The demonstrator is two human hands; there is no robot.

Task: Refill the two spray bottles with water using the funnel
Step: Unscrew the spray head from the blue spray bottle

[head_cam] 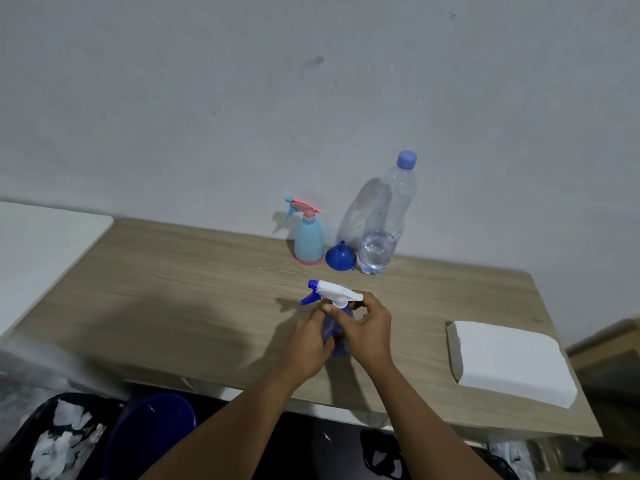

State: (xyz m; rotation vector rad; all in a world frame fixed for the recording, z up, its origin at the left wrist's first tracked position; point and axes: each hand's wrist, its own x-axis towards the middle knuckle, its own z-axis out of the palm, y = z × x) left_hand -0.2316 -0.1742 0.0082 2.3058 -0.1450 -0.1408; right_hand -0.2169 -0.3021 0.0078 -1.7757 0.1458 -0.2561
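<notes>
A dark blue spray bottle with a white and blue trigger head stands near the middle of the wooden table. My left hand wraps its body from the left. My right hand grips its neck just under the head. At the back, a light blue spray bottle with a pink trigger and base stands by the wall. A blue funnel rests wide mouth down beside it. A large clear water bottle with a blue cap holds a little water.
A stack of white paper napkins lies at the table's right front. A white surface adjoins the table on the left. Below the front edge are a dark blue bucket and a black bin with crumpled paper.
</notes>
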